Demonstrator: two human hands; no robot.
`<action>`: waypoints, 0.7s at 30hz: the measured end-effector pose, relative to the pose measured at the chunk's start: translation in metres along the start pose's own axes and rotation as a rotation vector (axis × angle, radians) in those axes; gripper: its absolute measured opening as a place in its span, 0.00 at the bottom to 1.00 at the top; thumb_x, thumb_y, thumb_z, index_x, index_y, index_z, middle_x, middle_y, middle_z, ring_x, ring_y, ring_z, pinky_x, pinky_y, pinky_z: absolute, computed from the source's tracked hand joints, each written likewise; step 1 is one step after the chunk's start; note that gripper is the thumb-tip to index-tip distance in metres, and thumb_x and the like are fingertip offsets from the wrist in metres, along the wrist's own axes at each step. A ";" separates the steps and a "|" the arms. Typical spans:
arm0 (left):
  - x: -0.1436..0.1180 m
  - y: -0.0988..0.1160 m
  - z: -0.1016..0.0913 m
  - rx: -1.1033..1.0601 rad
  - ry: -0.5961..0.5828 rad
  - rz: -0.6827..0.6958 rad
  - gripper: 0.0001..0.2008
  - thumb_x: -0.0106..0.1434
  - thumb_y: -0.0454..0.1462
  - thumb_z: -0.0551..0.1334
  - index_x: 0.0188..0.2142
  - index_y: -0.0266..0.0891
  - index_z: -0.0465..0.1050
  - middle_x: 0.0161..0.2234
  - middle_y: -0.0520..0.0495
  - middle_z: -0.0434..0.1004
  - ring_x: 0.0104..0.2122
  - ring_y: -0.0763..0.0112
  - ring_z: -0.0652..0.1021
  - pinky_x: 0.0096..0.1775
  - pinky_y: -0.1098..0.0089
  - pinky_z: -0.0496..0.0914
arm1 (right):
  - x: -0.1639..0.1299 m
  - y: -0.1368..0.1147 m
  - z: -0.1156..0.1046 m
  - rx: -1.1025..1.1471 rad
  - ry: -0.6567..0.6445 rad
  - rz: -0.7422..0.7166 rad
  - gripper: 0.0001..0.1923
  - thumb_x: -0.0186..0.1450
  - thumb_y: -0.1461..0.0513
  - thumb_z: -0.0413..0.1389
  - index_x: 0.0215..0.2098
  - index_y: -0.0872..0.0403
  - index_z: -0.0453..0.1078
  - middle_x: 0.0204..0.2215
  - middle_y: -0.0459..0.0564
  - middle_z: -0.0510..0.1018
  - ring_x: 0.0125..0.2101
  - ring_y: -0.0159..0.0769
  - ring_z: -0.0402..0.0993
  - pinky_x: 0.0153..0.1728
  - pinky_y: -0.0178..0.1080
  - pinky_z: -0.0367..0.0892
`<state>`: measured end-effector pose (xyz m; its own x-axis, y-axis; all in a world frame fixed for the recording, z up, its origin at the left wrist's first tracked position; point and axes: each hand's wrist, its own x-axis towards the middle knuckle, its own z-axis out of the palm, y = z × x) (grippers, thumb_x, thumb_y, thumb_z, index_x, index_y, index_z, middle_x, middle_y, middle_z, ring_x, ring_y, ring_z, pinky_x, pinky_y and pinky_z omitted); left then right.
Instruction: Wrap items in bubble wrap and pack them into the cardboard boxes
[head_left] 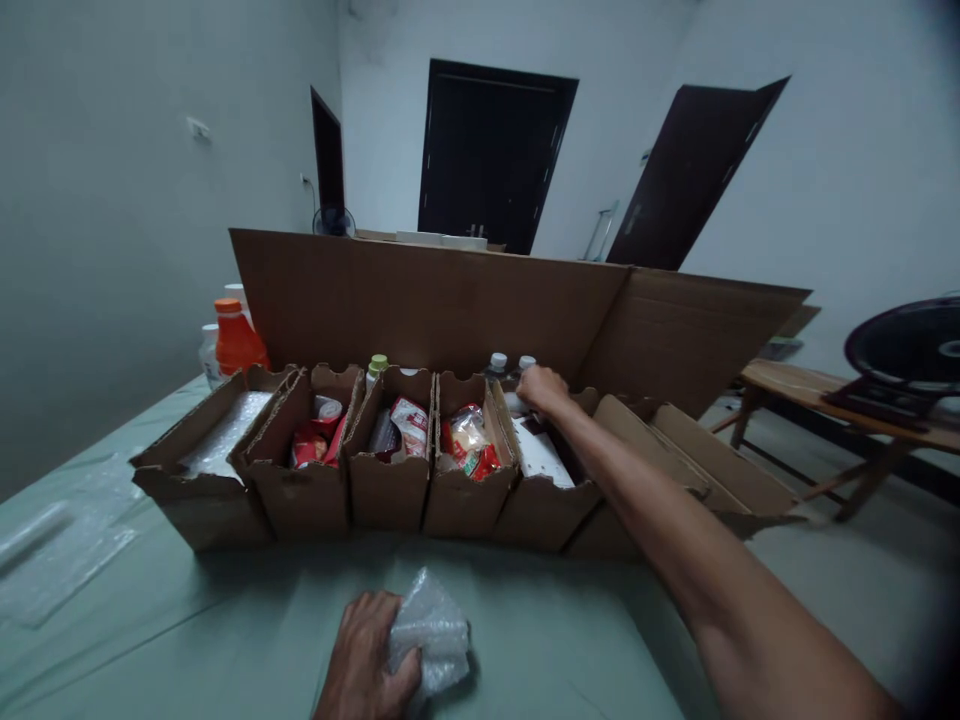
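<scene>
My left hand point(369, 655) is closed on a bundle of clear bubble wrap point(431, 632) at the front of the table; whether anything is inside the wrap cannot be made out. My right hand point(541, 392) reaches to the back of a narrow cardboard box point(540, 515) holding a white piece with small dark specks point(541, 455). Its fingers are curled, and what they grip, if anything, is hidden. Right beside it is a clear bottle with a white cap point(527, 362); a similar bottle point(496, 366) stands just left, behind the row of boxes.
Several narrow boxes hold red packets point(319, 440), snack bags point(470, 435) and bubble wrap point(229, 435). An orange bottle point(238, 340) stands at the left. A tall cardboard panel point(427, 305) rises behind. More bubble wrap point(67, 550) lies left on the green cloth point(247, 620).
</scene>
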<state>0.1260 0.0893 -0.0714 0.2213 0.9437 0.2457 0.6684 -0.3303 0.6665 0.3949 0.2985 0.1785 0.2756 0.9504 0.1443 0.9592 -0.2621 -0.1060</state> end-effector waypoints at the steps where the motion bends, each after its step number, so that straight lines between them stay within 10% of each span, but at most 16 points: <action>1: 0.001 0.000 -0.001 -0.019 0.002 -0.009 0.10 0.54 0.36 0.59 0.35 0.40 0.77 0.35 0.43 0.79 0.39 0.55 0.78 0.45 0.56 0.72 | -0.007 0.001 -0.015 -0.001 0.052 0.003 0.12 0.70 0.59 0.56 0.48 0.56 0.74 0.47 0.57 0.78 0.46 0.42 0.77 0.45 0.43 0.72; 4: 0.000 0.003 -0.012 -0.106 0.031 0.030 0.14 0.52 0.34 0.60 0.38 0.40 0.78 0.50 0.38 0.77 0.50 0.51 0.76 0.53 0.52 0.71 | -0.048 0.008 -0.061 0.031 0.235 -0.056 0.11 0.70 0.62 0.51 0.42 0.53 0.76 0.43 0.54 0.82 0.45 0.42 0.78 0.42 0.38 0.68; 8: -0.024 0.020 -0.039 -0.227 0.158 0.142 0.14 0.52 0.33 0.61 0.39 0.41 0.79 0.74 0.45 0.38 0.61 0.46 0.69 0.53 0.55 0.71 | -0.147 0.007 -0.082 0.381 0.500 -0.375 0.07 0.65 0.60 0.56 0.30 0.51 0.74 0.27 0.46 0.81 0.29 0.36 0.76 0.32 0.36 0.65; 10: -0.040 0.031 -0.055 -0.243 0.217 0.178 0.11 0.52 0.34 0.64 0.36 0.41 0.78 0.74 0.52 0.29 0.60 0.46 0.70 0.50 0.60 0.73 | -0.198 -0.005 -0.066 0.493 0.436 -0.558 0.08 0.65 0.60 0.56 0.28 0.50 0.74 0.28 0.46 0.81 0.30 0.36 0.75 0.33 0.37 0.65; 13: -0.051 0.038 -0.076 -0.215 0.216 0.262 0.08 0.50 0.35 0.65 0.33 0.42 0.77 0.72 0.47 0.47 0.59 0.47 0.70 0.50 0.61 0.72 | -0.242 -0.027 -0.029 0.636 0.012 -0.793 0.08 0.65 0.63 0.56 0.30 0.51 0.75 0.28 0.44 0.81 0.32 0.33 0.75 0.36 0.35 0.66; 16: -0.041 0.024 -0.091 -0.168 0.094 0.232 0.13 0.51 0.33 0.60 0.38 0.43 0.74 0.52 0.41 0.76 0.47 0.56 0.78 0.46 0.65 0.73 | -0.226 -0.038 -0.008 0.647 -0.313 -0.879 0.06 0.66 0.61 0.57 0.35 0.52 0.77 0.31 0.44 0.83 0.33 0.32 0.77 0.35 0.33 0.67; 21: -0.018 -0.019 -0.085 -0.118 -0.079 -0.184 0.31 0.51 0.36 0.56 0.57 0.40 0.66 0.38 0.48 0.80 0.32 0.62 0.79 0.37 0.67 0.73 | -0.124 -0.038 -0.013 -0.060 -0.157 -0.664 0.14 0.69 0.63 0.51 0.48 0.51 0.76 0.45 0.51 0.82 0.43 0.38 0.78 0.40 0.36 0.66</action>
<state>0.0492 0.0772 -0.0281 0.1613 0.9851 0.0594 0.6161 -0.1476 0.7737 0.3250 0.1885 0.1778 -0.3805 0.9247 0.0151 0.9248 0.3804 0.0112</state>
